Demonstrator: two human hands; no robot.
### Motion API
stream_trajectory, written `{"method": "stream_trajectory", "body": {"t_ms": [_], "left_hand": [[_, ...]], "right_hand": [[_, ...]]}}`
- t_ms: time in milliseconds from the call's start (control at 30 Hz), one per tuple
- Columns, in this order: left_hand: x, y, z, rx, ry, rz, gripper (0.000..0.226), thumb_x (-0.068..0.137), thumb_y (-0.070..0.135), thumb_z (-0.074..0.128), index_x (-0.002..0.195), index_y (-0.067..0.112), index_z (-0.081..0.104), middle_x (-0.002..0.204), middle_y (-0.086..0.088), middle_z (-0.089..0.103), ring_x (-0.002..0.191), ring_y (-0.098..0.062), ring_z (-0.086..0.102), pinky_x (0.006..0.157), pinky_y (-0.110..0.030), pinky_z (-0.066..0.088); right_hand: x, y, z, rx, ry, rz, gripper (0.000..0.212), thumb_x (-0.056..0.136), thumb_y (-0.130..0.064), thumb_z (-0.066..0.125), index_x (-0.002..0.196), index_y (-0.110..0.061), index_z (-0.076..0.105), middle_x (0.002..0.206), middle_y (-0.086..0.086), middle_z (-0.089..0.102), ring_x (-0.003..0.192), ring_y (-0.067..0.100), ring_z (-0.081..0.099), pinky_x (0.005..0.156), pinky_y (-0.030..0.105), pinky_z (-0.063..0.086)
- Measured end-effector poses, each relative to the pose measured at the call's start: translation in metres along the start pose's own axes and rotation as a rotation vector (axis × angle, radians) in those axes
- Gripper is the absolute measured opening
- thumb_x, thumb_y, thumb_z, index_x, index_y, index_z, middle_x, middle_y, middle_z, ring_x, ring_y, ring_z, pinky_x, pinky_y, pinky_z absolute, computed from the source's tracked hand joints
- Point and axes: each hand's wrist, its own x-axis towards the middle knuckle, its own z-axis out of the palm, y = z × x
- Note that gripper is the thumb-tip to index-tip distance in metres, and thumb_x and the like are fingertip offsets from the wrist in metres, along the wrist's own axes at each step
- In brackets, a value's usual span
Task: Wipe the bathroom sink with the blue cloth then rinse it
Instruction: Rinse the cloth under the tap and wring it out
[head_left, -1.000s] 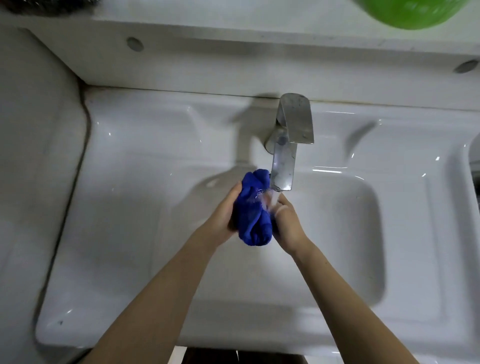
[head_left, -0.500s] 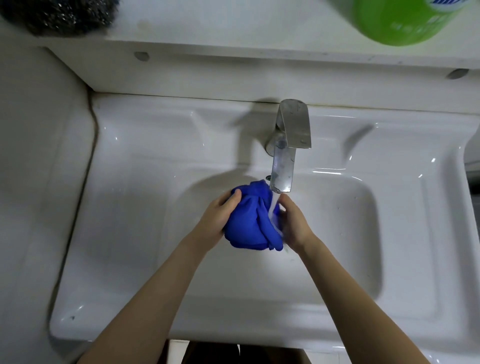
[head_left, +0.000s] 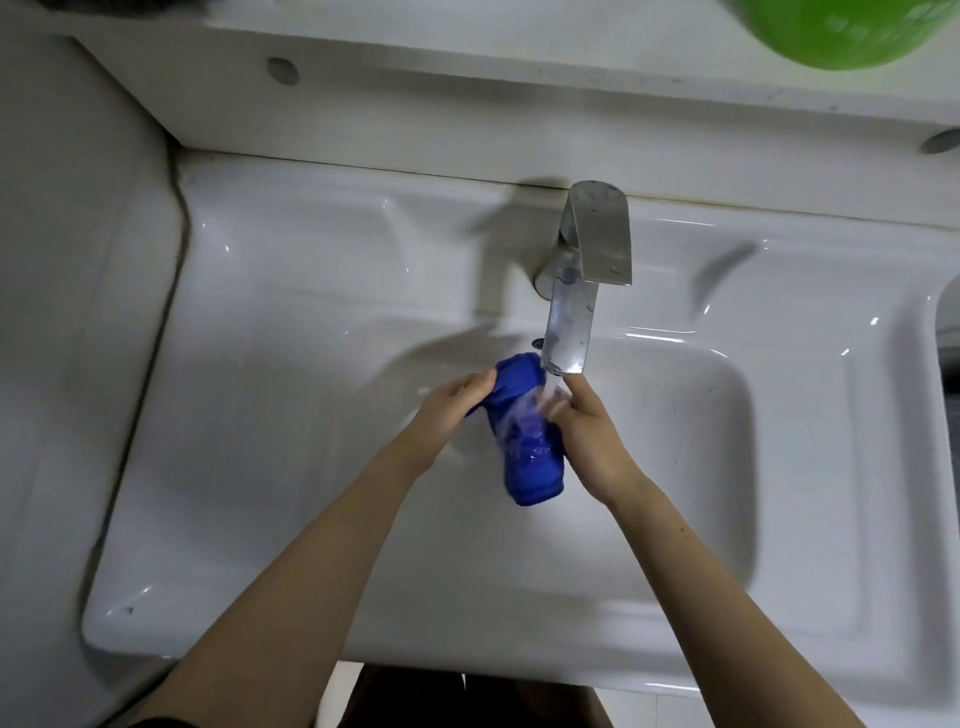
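Note:
A bunched blue cloth (head_left: 530, 457) hangs over the basin of the white bathroom sink (head_left: 291, 395), right under the spout of the metal faucet (head_left: 576, 306). Water runs from the spout onto the cloth's upper part. My left hand (head_left: 447, 410) grips the cloth's top left end. My right hand (head_left: 587, 431) holds its right side, fingers curled into the wet fabric. The cloth's lower end droops free between my wrists.
A white shelf (head_left: 467, 83) runs along the wall above the sink, with a green bottle (head_left: 841, 31) at its right end and a dark scourer barely showing at the top left corner. A grey wall panel (head_left: 67, 312) borders the sink on the left.
The cloth has gone from a rounded bundle to a longer shape hanging downward. Both hands have shifted slightly on it while staying under the running water.

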Motion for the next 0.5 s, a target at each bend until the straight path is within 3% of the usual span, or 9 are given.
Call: {"method": "stream_trajectory", "body": {"t_ms": [67,133,233,300,367,433,500], "left_hand": [[-0.001,-0.004,-0.005,-0.007,-0.05,0.008,0.051,0.099,0.047,0.04,0.11,0.005,0.066,0.101,0.006,0.067,0.094,-0.001,0.06,0.088,-0.012,0.043],[-0.002,-0.003,-0.001,-0.09,-0.114,-0.023,0.051,0.096,0.053,0.038,0.121,0.016,0.064,0.118,0.004,0.069,0.113,-0.006,0.061,0.1,-0.02,0.044],[0.002,-0.013,0.011,-0.353,-0.205,-0.232,0.058,0.093,0.061,0.039,0.134,0.025,0.057,0.134,-0.004,0.062,0.127,-0.02,0.056,0.111,-0.039,0.039],[0.002,-0.017,0.021,-0.378,-0.181,-0.32,0.067,0.085,0.073,0.042,0.131,0.028,0.059,0.132,-0.004,0.064,0.125,-0.024,0.058,0.11,-0.043,0.041],[0.005,-0.018,0.028,-0.343,-0.05,-0.355,0.07,0.079,0.079,0.048,0.123,0.027,0.065,0.124,-0.004,0.069,0.116,-0.024,0.064,0.107,-0.046,0.045],[0.014,-0.021,0.034,-0.375,0.105,-0.341,0.072,0.076,0.077,0.056,0.113,0.017,0.068,0.112,-0.007,0.073,0.106,-0.025,0.068,0.103,-0.045,0.048],[0.021,-0.023,0.04,-0.525,0.142,-0.4,0.07,0.069,0.077,0.064,0.092,0.011,0.068,0.09,-0.007,0.071,0.085,-0.025,0.069,0.088,-0.037,0.054]], "right_hand": [[0.002,0.0,-0.006,0.165,-0.021,0.043,0.037,0.1,-0.004,0.039,0.115,-0.03,0.061,0.095,0.004,0.069,0.08,0.017,0.066,0.071,0.032,0.056],[0.003,-0.001,-0.01,0.336,-0.069,0.112,0.032,0.101,-0.009,0.042,0.125,-0.021,0.059,0.101,0.009,0.068,0.08,0.02,0.065,0.067,0.033,0.057],[0.009,0.005,-0.011,0.456,-0.055,0.158,0.03,0.102,-0.011,0.042,0.128,-0.016,0.056,0.107,0.012,0.066,0.089,0.026,0.066,0.075,0.039,0.059],[0.017,0.01,-0.015,0.178,0.081,0.112,0.026,0.103,-0.015,0.039,0.125,-0.014,0.055,0.113,0.015,0.065,0.097,0.029,0.066,0.085,0.043,0.056],[0.02,0.016,-0.011,-0.174,0.209,0.045,0.02,0.102,-0.019,0.039,0.114,-0.012,0.053,0.103,0.014,0.065,0.09,0.03,0.063,0.083,0.042,0.054],[0.011,0.026,0.012,-0.23,0.299,0.014,0.014,0.098,-0.025,0.048,0.089,-0.016,0.051,0.073,0.0,0.059,0.067,0.019,0.055,0.069,0.036,0.048],[0.002,0.033,0.041,-0.243,0.314,0.0,0.029,0.089,-0.042,0.058,0.072,-0.025,0.043,0.065,-0.008,0.057,0.059,0.011,0.054,0.059,0.026,0.046]]}}
